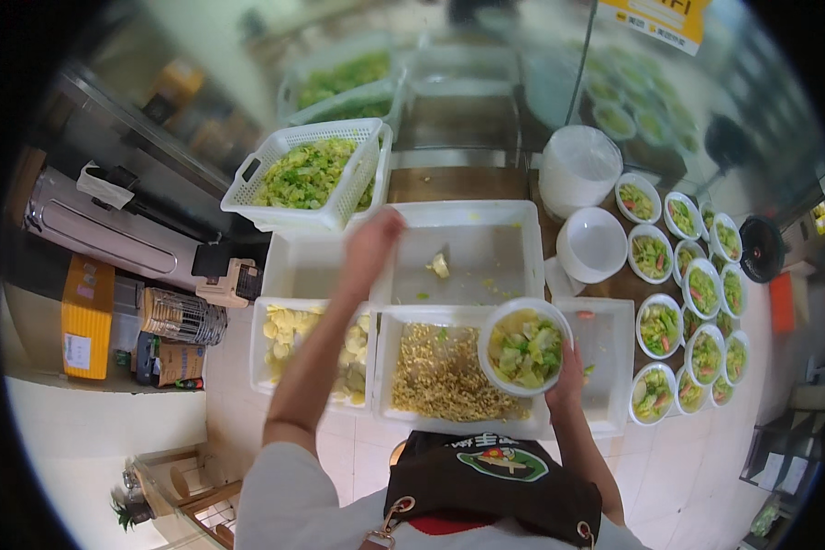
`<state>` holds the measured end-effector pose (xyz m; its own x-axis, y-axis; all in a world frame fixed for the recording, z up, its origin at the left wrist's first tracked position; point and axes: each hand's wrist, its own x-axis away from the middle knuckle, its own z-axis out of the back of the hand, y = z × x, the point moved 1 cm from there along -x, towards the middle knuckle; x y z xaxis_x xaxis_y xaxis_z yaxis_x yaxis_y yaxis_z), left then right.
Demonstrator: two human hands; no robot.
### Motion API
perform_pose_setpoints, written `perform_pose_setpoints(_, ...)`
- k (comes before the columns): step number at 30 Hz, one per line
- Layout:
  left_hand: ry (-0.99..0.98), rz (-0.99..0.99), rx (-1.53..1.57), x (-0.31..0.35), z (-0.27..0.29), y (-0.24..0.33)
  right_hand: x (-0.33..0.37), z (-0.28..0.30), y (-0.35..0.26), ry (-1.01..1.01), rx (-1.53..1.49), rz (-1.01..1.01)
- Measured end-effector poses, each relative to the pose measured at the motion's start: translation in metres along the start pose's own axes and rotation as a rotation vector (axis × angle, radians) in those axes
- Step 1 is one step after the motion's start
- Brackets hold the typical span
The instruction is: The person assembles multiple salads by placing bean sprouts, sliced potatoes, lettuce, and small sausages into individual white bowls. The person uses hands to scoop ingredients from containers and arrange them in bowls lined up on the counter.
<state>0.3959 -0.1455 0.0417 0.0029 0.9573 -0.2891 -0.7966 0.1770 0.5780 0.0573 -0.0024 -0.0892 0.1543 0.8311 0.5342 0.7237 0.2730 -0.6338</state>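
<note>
In my right hand [566, 376] is a white bowl [488, 353] with chopped lettuce [529, 353] and some pale yellow pieces in it, tilted a little toward me. It hangs over the right edge of a white tub [385, 367] of small golden-brown bits [440, 376]. My left hand [376, 240] is smeared by motion above the far tubs, just in front of a white perforated basket [238, 194] heaped with chopped lettuce [309, 174]. Its fingers do not show clearly. Pale yellow chunks [289, 330] fill the near left tub, partly behind my left forearm.
A far middle tub [500, 261] holds a few scraps. The near right tub [614, 367] has a pink bit in it. White bowls [592, 246] are stacked at the back right, beside a tall wrapped stack [579, 170]. Several filled salad bowls [660, 325] crowd the right side, some overlapping.
</note>
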Motion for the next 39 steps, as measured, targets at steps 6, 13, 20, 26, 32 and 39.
perform_pose_setpoints(6,-0.167,-0.004,-0.497,-0.148,0.035,-0.243,0.003,-0.001,0.000,0.065,-0.062,0.034)
perform_pose_setpoints(13,-0.421,-0.029,-0.302,-0.166,-0.020,-0.265,0.030,0.068,-0.043,0.429,-0.035,0.305)
perform_pose_setpoints(20,-0.302,0.117,-0.067,-0.190,0.094,-0.211,0.057,0.149,-0.111,0.461,-0.092,0.548)
perform_pose_setpoints(26,-0.745,0.055,0.878,-0.028,-0.102,0.133,0.048,0.193,-0.108,0.443,-0.209,0.508)
perform_pose_setpoints(32,-1.107,-0.372,0.705,0.108,-0.257,0.316,0.048,0.183,-0.115,0.372,-0.277,0.398)
perform_pose_setpoints(39,-0.872,-0.596,-0.201,0.043,-0.399,0.191,0.071,0.246,-0.120,0.405,-0.240,0.399)
